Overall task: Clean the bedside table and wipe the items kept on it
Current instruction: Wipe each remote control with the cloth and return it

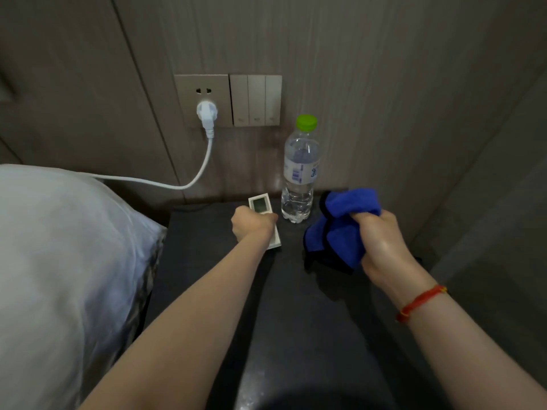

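Nearest the camera, two bare forearms reach out over the dark bedside table (296, 306), whose front stretch shows nothing standing on it. On the right wrist sits a red cord bracelet (420, 303). Further out, the right hand (381, 247) is closed around a bunched blue cloth (340, 229), whose loose folds hang down toward the tabletop; whether they touch it cannot be told. The cloth is held gathered rather than spread, probably so it is ready to be drawn over whatever the other hand lifts. The left hand (253, 224) is curled around the middle of a white remote control (260, 208), display end pointing to the wall; whether the remote is lifted or rests on the table is unclear. Gripping it by the body leaves both ends free for wiping, so the step in hand looks like cleaning the remote.

Just beyond, near the back edge, a clear water bottle (299, 179) with a green cap stands upright between remote and cloth, apparently awaiting its turn. To the left, a white pillow (59, 247) bulges beside the table. On the wall behind, a white plug (206, 112) sits in a socket, its cable looping off behind the pillow, next to a switch panel (256, 100).
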